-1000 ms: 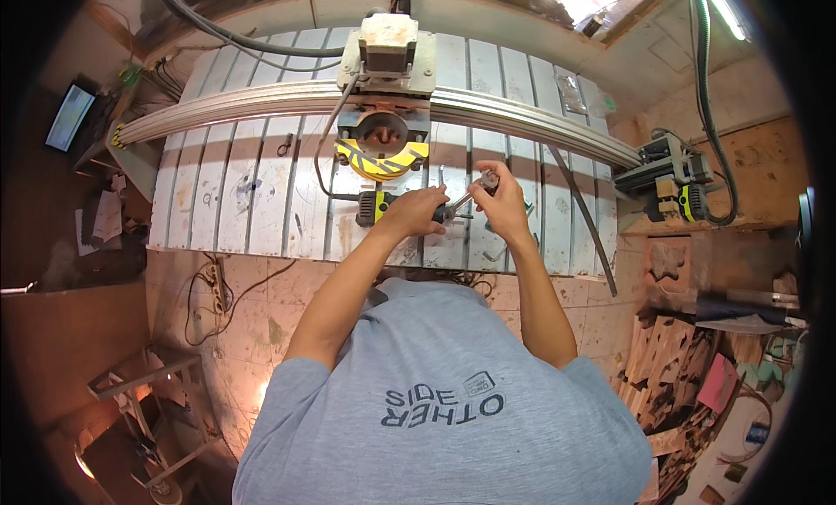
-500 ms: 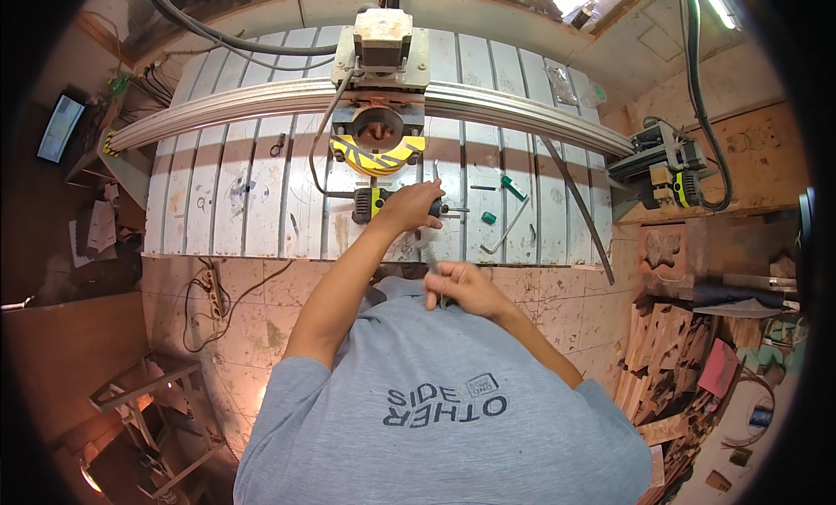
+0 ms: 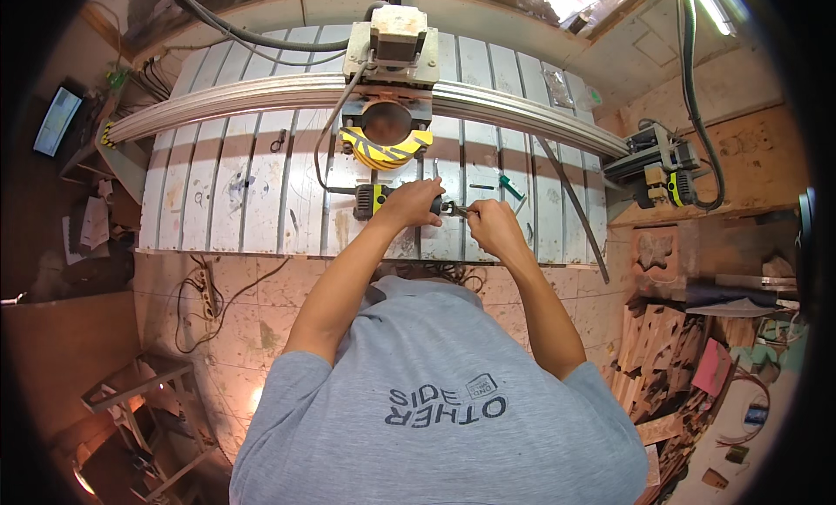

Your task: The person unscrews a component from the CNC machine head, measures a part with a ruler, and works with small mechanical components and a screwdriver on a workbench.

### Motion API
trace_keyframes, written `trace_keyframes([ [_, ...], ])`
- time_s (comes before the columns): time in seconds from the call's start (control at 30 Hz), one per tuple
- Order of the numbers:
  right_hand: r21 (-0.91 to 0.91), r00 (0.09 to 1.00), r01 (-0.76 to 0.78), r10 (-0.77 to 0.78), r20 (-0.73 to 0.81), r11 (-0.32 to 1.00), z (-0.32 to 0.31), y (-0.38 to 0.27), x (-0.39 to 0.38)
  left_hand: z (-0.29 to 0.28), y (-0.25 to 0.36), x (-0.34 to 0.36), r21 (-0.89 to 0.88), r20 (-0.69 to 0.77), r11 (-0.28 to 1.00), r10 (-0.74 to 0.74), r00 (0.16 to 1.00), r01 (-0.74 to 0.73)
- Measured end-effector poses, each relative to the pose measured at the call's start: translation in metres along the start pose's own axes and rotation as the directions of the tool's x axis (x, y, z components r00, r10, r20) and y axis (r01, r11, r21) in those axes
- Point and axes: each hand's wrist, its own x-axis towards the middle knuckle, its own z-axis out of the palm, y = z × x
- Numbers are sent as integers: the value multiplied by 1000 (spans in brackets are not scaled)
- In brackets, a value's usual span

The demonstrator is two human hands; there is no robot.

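Observation:
A black and yellow-green router motor [image 3: 366, 202] lies on its side on the slatted white bed [image 3: 261, 218], its cable leading off to the left. My left hand [image 3: 413, 204] is wrapped over its body from above. From the motor's right end sticks out a metal collet [image 3: 448, 208]. Close beside that end my right hand [image 3: 496, 229] is closed on a small metal wrench [image 3: 462, 211], its head at the collet; most of the tool is hidden by my fingers. A green-handled tool [image 3: 512, 188] lies just beyond my right hand.
Above the bed runs a metal gantry rail [image 3: 514, 111] carrying a yellow-and-black striped clamp [image 3: 385, 149]. A long dark strip [image 3: 570, 205] crosses the bed's right side and overhangs the front edge. Wood pieces [image 3: 657, 348] are piled at right; a power strip [image 3: 207, 293] lies on the floor.
My right hand has moved from in front of my chest up and right to the motor's collet end, bringing the wrench there. My left hand stays on the motor.

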Motion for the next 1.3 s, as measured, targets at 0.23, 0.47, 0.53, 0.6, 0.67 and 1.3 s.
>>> trace_keyframes([
  [0.23, -128, 998, 59, -55, 33, 990, 12, 3, 25, 3, 0, 0, 4, -24, 1000, 10, 1000, -10],
  [0.47, -158, 996, 29, -14, 91, 987, 12, -3, 38, 5, -1, -1, 5, -50, 1000, 10, 999, -9],
  [0.53, -173, 994, 63, -46, 102, 983, 15, 5, 45, 5, -1, 1, 3, -33, 1000, -1, 999, 1],
  [0.6, -184, 991, 76, -54, 123, 980, 15, 7, 51, 6, -1, 1, 4, -35, 1000, -1, 999, 1],
  [0.67, -190, 987, 68, -38, 155, 979, 15, 4, 58, 6, -2, 0, 7, -54, 1000, 12, 998, -12],
  [1.3, -131, 971, 131, -154, -183, 983, 38, 5, 158, -8, 7, -3, -80, -15, 995, -54, 998, 53],
])
